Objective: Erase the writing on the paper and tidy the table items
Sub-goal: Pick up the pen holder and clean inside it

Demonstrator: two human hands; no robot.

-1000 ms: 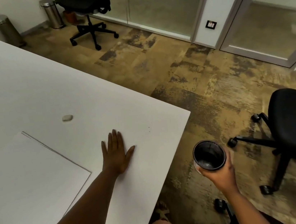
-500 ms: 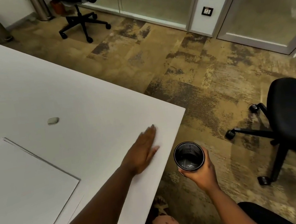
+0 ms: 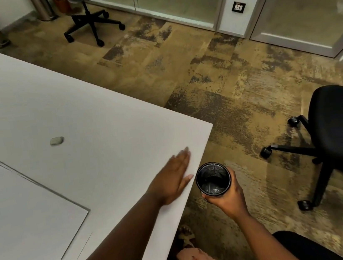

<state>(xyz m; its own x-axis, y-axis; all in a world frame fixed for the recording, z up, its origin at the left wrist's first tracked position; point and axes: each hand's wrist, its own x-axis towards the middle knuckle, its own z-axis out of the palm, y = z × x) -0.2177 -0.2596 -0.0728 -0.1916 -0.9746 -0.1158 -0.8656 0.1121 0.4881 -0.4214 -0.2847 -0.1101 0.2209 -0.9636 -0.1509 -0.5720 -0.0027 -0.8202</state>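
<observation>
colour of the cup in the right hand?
Black; the round mesh cup shows best in the head view, held beside the table edge.

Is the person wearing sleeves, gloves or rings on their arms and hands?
No sleeves show: both forearms are bare up to the picture's edge. The left hand and the right hand wear no gloves, and no rings, watch or bracelet can be seen on either one.

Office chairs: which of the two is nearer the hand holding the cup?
The black chair at right, beside the right hand; the other chair stands far off by the glass wall.
</observation>
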